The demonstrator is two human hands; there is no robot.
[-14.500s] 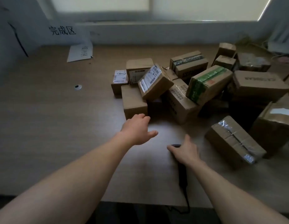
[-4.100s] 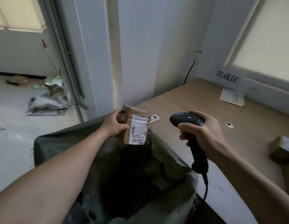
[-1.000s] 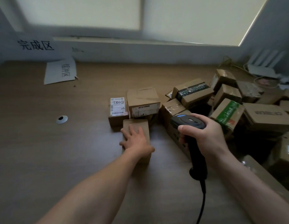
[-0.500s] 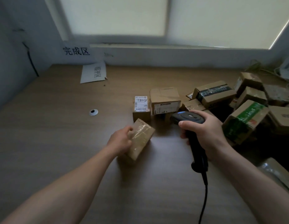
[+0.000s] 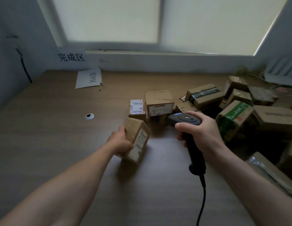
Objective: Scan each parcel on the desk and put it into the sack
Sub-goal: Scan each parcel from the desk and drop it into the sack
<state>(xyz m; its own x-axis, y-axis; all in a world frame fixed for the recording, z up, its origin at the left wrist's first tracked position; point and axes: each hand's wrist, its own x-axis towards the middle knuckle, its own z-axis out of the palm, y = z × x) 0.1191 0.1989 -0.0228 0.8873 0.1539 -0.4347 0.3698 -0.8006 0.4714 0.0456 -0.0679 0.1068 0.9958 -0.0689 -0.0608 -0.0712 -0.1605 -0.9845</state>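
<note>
My left hand (image 5: pixel 121 141) grips a small brown cardboard parcel (image 5: pixel 137 141), tilted on the desk with its white shipping label facing right. My right hand (image 5: pixel 201 132) holds a black corded barcode scanner (image 5: pixel 185 119) upright, its head level with the parcel and a short way to its right. A heap of several more cardboard parcels (image 5: pixel 205 95) lies at the right of the desk, among them one with green tape (image 5: pixel 234 118) and a small one with a white label on top (image 5: pixel 136 107). The sack is out of view.
The wooden desk (image 5: pixel 52 128) has a round cable grommet (image 5: pixel 89 116) at the left. A loose paper sheet (image 5: pixel 89 78) lies at the back, under a wall sign (image 5: pixel 71 57). The scanner's cable (image 5: pixel 202 201) runs down toward the front edge.
My left hand has turned the small parcel so that its label side now faces right toward the scanner. The right hand with the scanner has stayed about where it was.
</note>
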